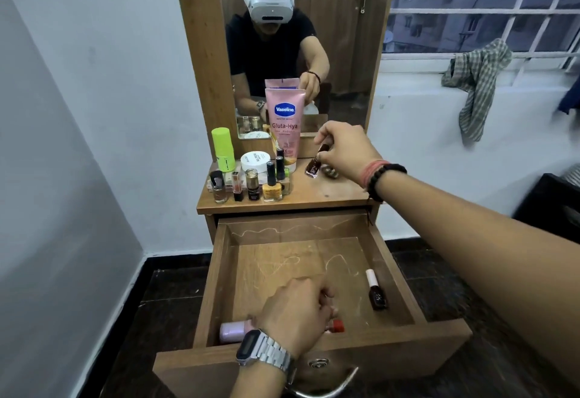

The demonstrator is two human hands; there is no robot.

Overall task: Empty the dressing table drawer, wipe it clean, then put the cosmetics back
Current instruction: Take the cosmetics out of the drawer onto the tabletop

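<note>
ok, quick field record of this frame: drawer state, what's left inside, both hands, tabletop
drawer: pulled open, mostly emptied, pale scuff marks on the floor
left in drawer: dark nail polish bottle with white cap, lying flat on the right; pink container at front left; red-capped item under the left hand
left hand: in the drawer front, closing on the red-capped item; grip hidden
right hand: holding a dark red nail polish tilted just above the tabletop
tabletop: Vaseline tube, green bottle, white jar, row of small bottles

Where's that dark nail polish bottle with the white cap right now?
The dark nail polish bottle with the white cap lies flat on the floor of the open drawer, toward its right side, apart from the left hand reaching in nearer the front.
</note>
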